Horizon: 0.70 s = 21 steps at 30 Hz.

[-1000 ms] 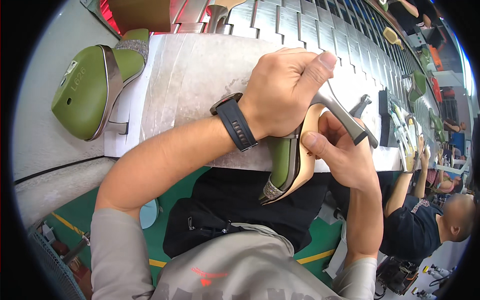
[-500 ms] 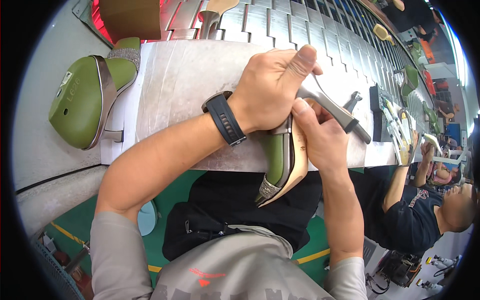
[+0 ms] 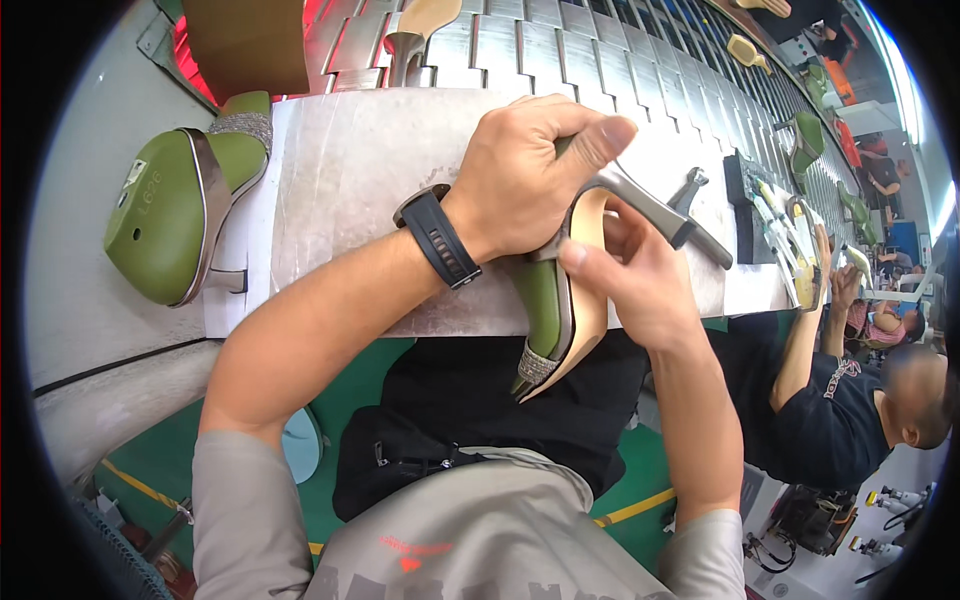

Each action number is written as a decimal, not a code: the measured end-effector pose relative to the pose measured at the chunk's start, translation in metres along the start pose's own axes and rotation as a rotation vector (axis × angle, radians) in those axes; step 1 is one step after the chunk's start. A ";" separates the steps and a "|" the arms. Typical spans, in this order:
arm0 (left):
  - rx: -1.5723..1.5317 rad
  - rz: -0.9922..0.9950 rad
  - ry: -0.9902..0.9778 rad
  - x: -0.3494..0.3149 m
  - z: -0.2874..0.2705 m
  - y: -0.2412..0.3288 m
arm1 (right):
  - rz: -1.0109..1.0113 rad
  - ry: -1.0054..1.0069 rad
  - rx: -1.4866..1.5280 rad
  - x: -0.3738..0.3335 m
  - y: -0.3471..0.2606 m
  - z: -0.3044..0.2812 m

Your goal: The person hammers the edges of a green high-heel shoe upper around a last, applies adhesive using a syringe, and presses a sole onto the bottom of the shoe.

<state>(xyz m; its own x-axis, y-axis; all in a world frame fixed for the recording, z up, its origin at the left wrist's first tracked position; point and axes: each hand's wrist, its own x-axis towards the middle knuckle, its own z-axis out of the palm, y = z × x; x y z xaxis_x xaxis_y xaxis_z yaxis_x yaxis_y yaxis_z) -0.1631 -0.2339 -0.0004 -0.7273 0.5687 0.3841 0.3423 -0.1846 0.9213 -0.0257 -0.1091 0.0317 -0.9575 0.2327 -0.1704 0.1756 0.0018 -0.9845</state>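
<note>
While the left hand (image 3: 530,180) clasps the high-heeled shoe (image 3: 568,312) | right hand (image 3: 648,285) grips its waist (thumb against the sole (image 3: 590,322)) | steady, even pressure should serve best

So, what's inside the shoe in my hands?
A green last shows inside the shoe between the glittery band and your left hand, which covers its rear. The insole can't be seen.

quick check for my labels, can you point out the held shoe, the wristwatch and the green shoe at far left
held shoe (image 3: 588,306): head view, on its tan sole
wristwatch (image 3: 444,243): head view, on its black strap
green shoe at far left (image 3: 165,225): head view, on its green body
</note>
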 end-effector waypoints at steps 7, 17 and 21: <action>0.038 -0.040 0.201 -0.031 -0.036 0.009 | -0.307 -0.054 -0.749 0.006 -0.033 -0.006; 0.574 0.314 -0.072 -0.129 -0.033 0.029 | -0.807 -0.023 -1.120 -0.028 0.010 -0.028; 0.524 0.086 -0.116 -0.111 -0.034 0.034 | -0.847 -0.017 -1.087 -0.030 0.018 -0.022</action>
<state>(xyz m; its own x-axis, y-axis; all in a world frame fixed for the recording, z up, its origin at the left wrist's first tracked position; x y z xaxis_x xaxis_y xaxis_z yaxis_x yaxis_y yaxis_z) -0.0913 -0.3308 -0.0098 -0.6234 0.6592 0.4205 0.6700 0.1730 0.7219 0.0109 -0.0942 0.0204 -0.8619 -0.2324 0.4508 -0.3759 0.8894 -0.2603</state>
